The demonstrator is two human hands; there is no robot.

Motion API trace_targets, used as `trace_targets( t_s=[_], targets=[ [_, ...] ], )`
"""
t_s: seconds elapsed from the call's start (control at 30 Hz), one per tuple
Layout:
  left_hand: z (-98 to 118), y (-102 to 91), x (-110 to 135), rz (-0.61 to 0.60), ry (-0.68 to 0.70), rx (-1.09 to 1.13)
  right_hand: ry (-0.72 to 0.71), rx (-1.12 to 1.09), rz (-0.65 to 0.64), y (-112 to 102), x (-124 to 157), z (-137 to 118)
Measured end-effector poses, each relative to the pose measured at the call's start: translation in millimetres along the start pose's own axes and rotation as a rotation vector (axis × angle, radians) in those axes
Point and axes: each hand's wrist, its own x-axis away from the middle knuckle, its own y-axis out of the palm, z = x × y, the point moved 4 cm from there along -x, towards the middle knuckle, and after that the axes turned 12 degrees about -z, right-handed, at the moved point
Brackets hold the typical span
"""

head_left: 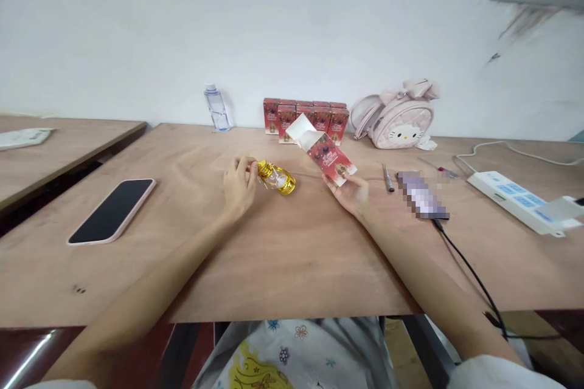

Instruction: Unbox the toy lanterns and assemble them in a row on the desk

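Observation:
My left hand (pixel 241 185) has its fingertips closed on the top end of a small gold lantern (pixel 277 178) with a clear middle. The lantern is tipped on its side, its base pointing right; whether it rests on the wood I cannot tell. My right hand (pixel 349 191) grips the lower end of a red printed box (pixel 331 158). This box leans to the upper left, and its white flaps (pixel 302 129) stand open at the far end. What is inside the box is hidden.
Several red boxes (pixel 305 121) stand in rows by the wall, between a water bottle (pixel 216 108) and a pink bag (pixel 401 118). A phone (pixel 113 211) lies left. To the right are a pen (pixel 388 178), a pixelated cabled device (pixel 420 194) and a power strip (pixel 520 200).

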Motion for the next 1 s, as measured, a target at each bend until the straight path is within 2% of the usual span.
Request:
trace_targets(
  t_s=[0.13,0.37,0.5,0.6,0.77,0.9,1.0],
  targets=[
    [10,4.9,-6,-0.026,0.010,0.176,-0.001,0.018,0.082,-9,-1,-1],
    [42,4.9,-30,-0.072,0.212,0.048,-0.004,0.022,0.138,-19,-5,2],
    [37,21.8,-61,-0.098,0.149,0.043,-0.013,0.053,0.117,-15,-5,3],
    [29,36.5,-83,-0.134,0.076,0.044,-0.013,0.111,0.055,-11,-3,3],
    [28,48.6,-105,-0.159,0.013,0.023,0.013,0.170,-0.057,-3,-1,4],
    [32,49.8,-109,-0.192,0.001,0.086,0.068,0.178,-0.051,-1,-1,6],
    [31,41.5,-87,-0.080,-0.005,0.259,0.096,0.207,-0.055,1,0,8]
  ],
)
